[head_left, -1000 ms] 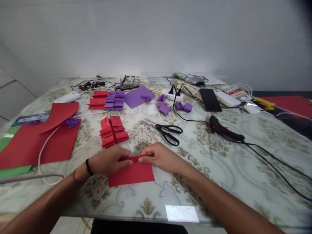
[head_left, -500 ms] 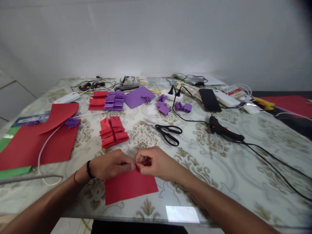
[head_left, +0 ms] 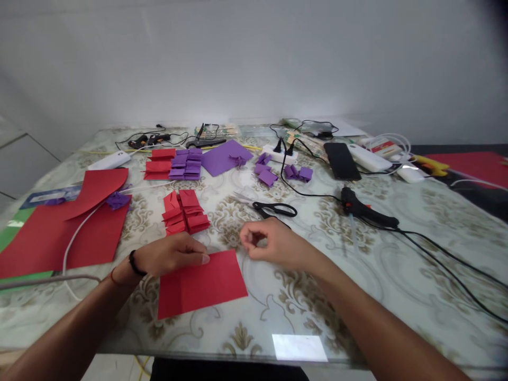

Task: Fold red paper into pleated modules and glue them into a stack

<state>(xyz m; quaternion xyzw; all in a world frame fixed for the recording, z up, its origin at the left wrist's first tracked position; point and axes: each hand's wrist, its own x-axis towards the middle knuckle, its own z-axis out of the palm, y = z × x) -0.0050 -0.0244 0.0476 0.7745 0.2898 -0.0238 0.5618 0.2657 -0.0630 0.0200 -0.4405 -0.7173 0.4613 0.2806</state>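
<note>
A red paper rectangle (head_left: 202, 283) lies flat on the patterned glass table (head_left: 357, 286) in front of me. My left hand (head_left: 170, 254) rests on its upper left edge, fingers pressed down on the paper. My right hand (head_left: 270, 244) hovers just right of the sheet, off the paper, fingers curled loosely with nothing visible in them. Black scissors (head_left: 273, 209) lie just beyond my right hand. A pile of folded red pieces (head_left: 184, 211) sits beyond my left hand.
Large red sheets (head_left: 59, 227) over green paper lie at the left with a white cable across them. Folded purple pieces (head_left: 188, 163) and a purple sheet (head_left: 224, 156) sit further back. A black glue gun (head_left: 367, 211) with its cord, a phone (head_left: 341, 160) and chargers are at the right.
The folded top edge of the red paper has been opened out flat. My right hand has let go and lifted off to the right; my left hand stays on the sheet.
</note>
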